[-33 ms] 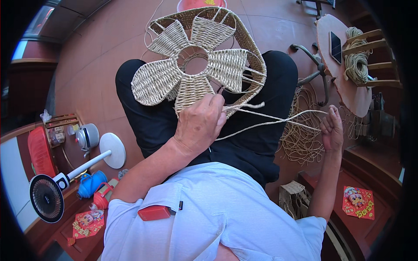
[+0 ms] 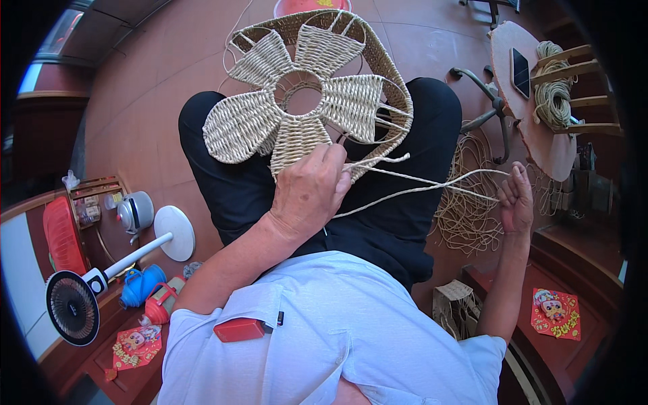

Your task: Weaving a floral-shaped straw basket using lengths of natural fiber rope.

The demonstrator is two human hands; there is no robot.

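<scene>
A woven straw-rope basket [image 2: 398, 81] rests across my lap, its flower-shaped side of broad petals and a round central hole facing up. My left hand [image 2: 312, 182] is closed at the tip of the lowest petal [image 2: 297, 138], gripping the woven edge where rope ends come out. Exactly how its fingers sit on the weave is hidden by the back of the hand. Off to the right, my right hand [image 2: 515, 202] is raised with its fingers pinched on a straw rope [image 2: 432, 182], which runs across to the left hand. A short loose end sticks out beside the left hand.
A heap of loose rope [image 2: 469, 209] lies on the floor at right. Beyond it, a table [image 2: 509, 61] bears a phone [image 2: 520, 72] and coiled rope [image 2: 553, 104]. At left stand a fan [image 2: 73, 307], a kettle [image 2: 136, 212] and a blue flask [image 2: 143, 285].
</scene>
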